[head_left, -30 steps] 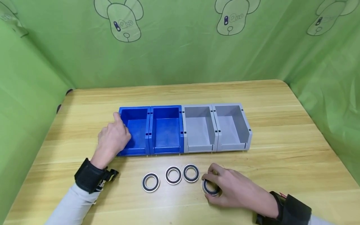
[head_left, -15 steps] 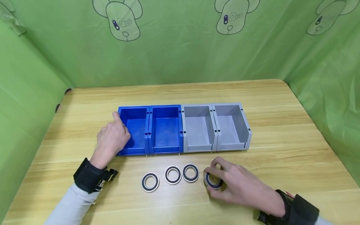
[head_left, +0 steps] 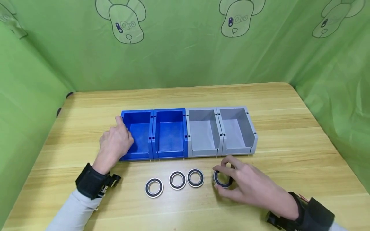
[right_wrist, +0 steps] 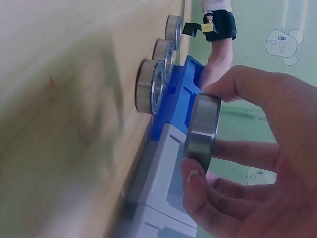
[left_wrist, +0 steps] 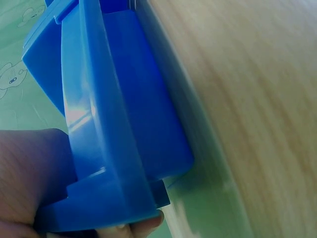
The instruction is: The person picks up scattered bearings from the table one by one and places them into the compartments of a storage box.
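At the left end of the row of bins, my left hand [head_left: 115, 142] grips the side wall of the outer blue bin [left_wrist: 94, 109]; fingertips show beneath its rim in the left wrist view. My right hand [head_left: 248, 181] pinches a ball bearing [right_wrist: 202, 131] between thumb and fingers. This bearing, steel-rimmed with a black seal, is held up off the table, in front of the grey bins. Three similar bearings lie flat before the bins: a left one [head_left: 147, 188], a middle one [head_left: 171, 180] and a right one [head_left: 201, 178], the latter two close together.
A second blue bin [head_left: 170, 154] and two grey bins, one inner [head_left: 206, 152] and one at the right end [head_left: 239, 150], continue the row. They stand on a wooden table [head_left: 292, 134]. Green curtains [head_left: 185, 57] surround its back and sides.
My right hand has moved the bearing slightly right and away from me, toward the grey bins. The left hand stays on the blue bin; the three loose bearings have not moved.
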`<action>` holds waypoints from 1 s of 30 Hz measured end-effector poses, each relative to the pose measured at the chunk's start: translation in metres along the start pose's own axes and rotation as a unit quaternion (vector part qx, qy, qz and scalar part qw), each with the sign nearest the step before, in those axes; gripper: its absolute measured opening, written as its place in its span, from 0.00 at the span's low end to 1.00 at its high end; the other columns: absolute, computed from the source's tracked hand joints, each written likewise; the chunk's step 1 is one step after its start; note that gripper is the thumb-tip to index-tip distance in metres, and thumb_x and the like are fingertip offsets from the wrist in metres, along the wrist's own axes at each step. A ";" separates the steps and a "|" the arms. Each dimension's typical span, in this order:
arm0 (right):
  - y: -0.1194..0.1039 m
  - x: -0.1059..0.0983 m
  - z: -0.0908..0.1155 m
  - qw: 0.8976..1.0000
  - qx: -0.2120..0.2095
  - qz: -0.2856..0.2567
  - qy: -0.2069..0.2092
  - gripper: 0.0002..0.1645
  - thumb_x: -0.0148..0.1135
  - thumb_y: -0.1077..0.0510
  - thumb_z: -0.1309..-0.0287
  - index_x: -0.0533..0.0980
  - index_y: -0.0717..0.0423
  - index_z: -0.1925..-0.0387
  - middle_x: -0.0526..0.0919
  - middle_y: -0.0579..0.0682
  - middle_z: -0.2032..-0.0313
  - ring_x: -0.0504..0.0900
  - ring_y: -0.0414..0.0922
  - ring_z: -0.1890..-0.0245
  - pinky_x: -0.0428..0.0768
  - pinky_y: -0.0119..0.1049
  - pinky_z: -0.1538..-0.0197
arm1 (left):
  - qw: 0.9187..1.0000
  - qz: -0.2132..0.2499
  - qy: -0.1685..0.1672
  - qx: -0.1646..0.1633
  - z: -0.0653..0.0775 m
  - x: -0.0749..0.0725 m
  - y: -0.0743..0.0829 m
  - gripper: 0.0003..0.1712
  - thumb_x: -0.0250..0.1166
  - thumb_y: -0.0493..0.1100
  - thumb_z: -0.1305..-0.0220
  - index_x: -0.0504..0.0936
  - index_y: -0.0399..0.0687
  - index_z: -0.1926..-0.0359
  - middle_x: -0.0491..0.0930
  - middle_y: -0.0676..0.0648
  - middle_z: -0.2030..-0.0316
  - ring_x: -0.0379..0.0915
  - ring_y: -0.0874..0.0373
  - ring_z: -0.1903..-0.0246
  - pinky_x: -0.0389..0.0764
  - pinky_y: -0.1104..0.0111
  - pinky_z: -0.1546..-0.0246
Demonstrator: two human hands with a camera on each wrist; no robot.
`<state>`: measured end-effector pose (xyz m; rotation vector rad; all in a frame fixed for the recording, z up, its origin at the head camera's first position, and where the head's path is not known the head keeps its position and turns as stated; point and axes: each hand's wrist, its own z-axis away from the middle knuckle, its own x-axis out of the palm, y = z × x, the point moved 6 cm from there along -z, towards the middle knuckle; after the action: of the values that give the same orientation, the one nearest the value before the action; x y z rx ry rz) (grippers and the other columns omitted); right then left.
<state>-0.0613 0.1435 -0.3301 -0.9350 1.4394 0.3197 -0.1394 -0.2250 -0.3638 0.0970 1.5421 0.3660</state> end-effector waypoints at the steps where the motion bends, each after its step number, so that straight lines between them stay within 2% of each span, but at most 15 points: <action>1: 0.000 -0.002 0.000 1.000 -0.002 0.004 0.003 0.22 0.74 0.50 0.49 0.85 0.51 0.51 0.79 0.50 0.56 0.64 0.24 0.80 0.66 0.16 0.79 | 1.000 0.000 0.001 0.001 0.000 0.000 0.000 0.20 0.45 0.41 0.29 0.57 0.30 0.44 0.69 0.41 0.84 0.70 0.45 0.88 0.64 0.62 0.90; 6: 0.002 -0.012 -0.002 0.999 -0.006 0.023 0.023 0.24 0.75 0.50 0.50 0.84 0.52 0.50 0.79 0.51 0.56 0.63 0.25 0.80 0.64 0.16 0.80 | 1.000 -0.001 0.007 0.005 0.000 0.000 0.000 0.19 0.45 0.40 0.30 0.58 0.30 0.46 0.69 0.41 0.84 0.70 0.45 0.88 0.64 0.62 0.90; 12: 0.008 -0.024 -0.007 0.998 0.003 0.044 0.032 0.26 0.75 0.51 0.51 0.85 0.53 0.48 0.80 0.53 0.54 0.67 0.29 0.77 0.67 0.19 0.78 | 1.000 0.001 0.011 0.006 -0.001 0.000 0.000 0.19 0.45 0.40 0.30 0.58 0.30 0.45 0.69 0.40 0.84 0.70 0.44 0.88 0.64 0.61 0.91; 18: 0.017 -0.038 -0.016 0.998 0.007 0.046 0.047 0.27 0.73 0.53 0.50 0.84 0.52 0.45 0.80 0.55 0.50 0.62 0.25 0.80 0.66 0.21 0.80 | 1.000 -0.004 0.015 0.003 -0.001 -0.002 0.000 0.17 0.45 0.40 0.30 0.59 0.31 0.47 0.68 0.42 0.85 0.70 0.45 0.88 0.64 0.62 0.91; 23: 0.027 -0.048 -0.024 0.996 0.004 0.056 0.076 0.29 0.72 0.54 0.52 0.83 0.53 0.44 0.79 0.55 0.51 0.66 0.28 0.79 0.68 0.23 0.79 | 1.000 -0.005 0.014 0.001 -0.001 -0.002 0.000 0.16 0.45 0.40 0.30 0.59 0.31 0.48 0.68 0.42 0.85 0.70 0.45 0.88 0.64 0.61 0.90; 30: 0.044 -0.060 -0.034 0.994 0.021 0.058 0.088 0.28 0.73 0.54 0.51 0.83 0.56 0.45 0.80 0.60 0.52 0.73 0.35 0.77 0.71 0.27 0.77 | 1.000 -0.003 0.011 0.000 -0.001 -0.002 0.001 0.18 0.46 0.40 0.30 0.59 0.30 0.47 0.71 0.40 0.83 0.71 0.43 0.87 0.66 0.60 0.90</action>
<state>-0.1255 0.1670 -0.2855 -0.8648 1.6594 0.2977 -0.1402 -0.2246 -0.3620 0.0884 1.5633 0.3636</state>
